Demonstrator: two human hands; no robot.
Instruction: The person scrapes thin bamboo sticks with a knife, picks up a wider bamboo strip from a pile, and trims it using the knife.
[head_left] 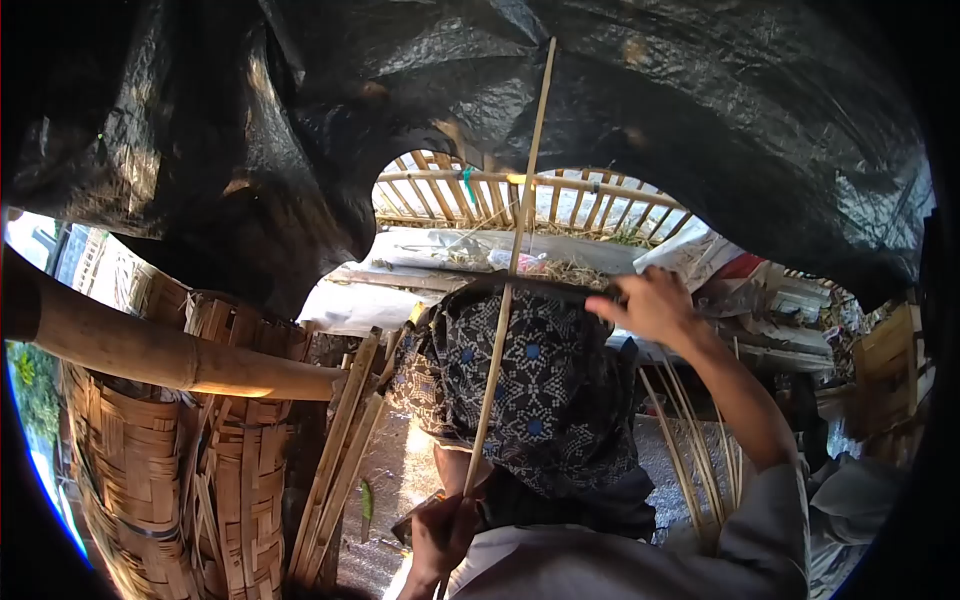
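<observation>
My left hand is closed round the lower end of a long thin bamboo strip, low in the view near my lap. The strip slants up across a dark patterned cloth on my lap, and its tip reaches the black sheet overhead. A dark object, partly hidden, lies beside my left hand. My right hand is raised at the far right edge of the cloth, thumb and fingers apart, near a dark bar-like edge, with nothing visible held.
Woven bamboo baskets stand at the left, below a thick bamboo pole. Split bamboo pieces lean beside them. More thin strips stand at the right. A black sheet hangs above a bamboo fence.
</observation>
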